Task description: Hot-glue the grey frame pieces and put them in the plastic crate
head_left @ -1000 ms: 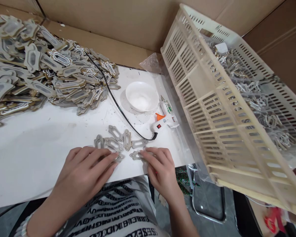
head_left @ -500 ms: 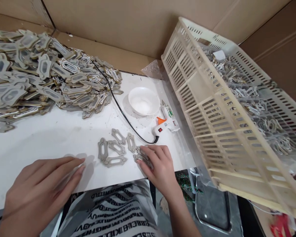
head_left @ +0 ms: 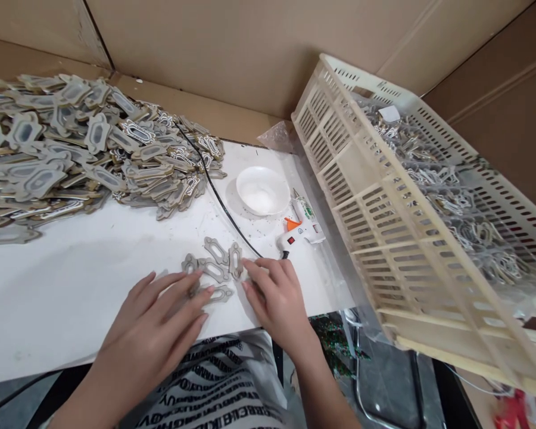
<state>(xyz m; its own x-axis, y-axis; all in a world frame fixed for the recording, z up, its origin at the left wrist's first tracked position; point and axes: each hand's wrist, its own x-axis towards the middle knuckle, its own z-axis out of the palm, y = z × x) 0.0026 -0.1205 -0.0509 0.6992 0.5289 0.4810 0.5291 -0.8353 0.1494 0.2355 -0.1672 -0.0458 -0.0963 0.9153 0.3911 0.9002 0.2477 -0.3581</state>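
Observation:
A small cluster of grey ornamental frame-shaped pieces (head_left: pixel 215 271) lies on the white tabletop in front of me. Over the cluster's left side my left hand (head_left: pixel 158 316) is spread, palm down, its fingertips resting on or just above the left and lower pieces and partly covering them. My right hand (head_left: pixel 277 295) is at the other side, fingers apart and a little bent. Its index fingertip is at the edge of the upright right-hand piece (head_left: pixel 236 261). Whatever lies beneath the right palm is hidden.
A large heap of similar frame pieces (head_left: pixel 89 149) fills the back left. Behind the cluster stand a white bowl (head_left: pixel 262 190) and a white glue gun (head_left: pixel 301 231) with a black cord (head_left: pixel 223 205). A cream plastic crate (head_left: pixel 361 179) of bagged parts rises on the right.
My left hand has moved right, onto the cluster. My right hand has shifted slightly up and left; the two pieces that lay at its fingers no longer show separately. The view has tilted slightly.

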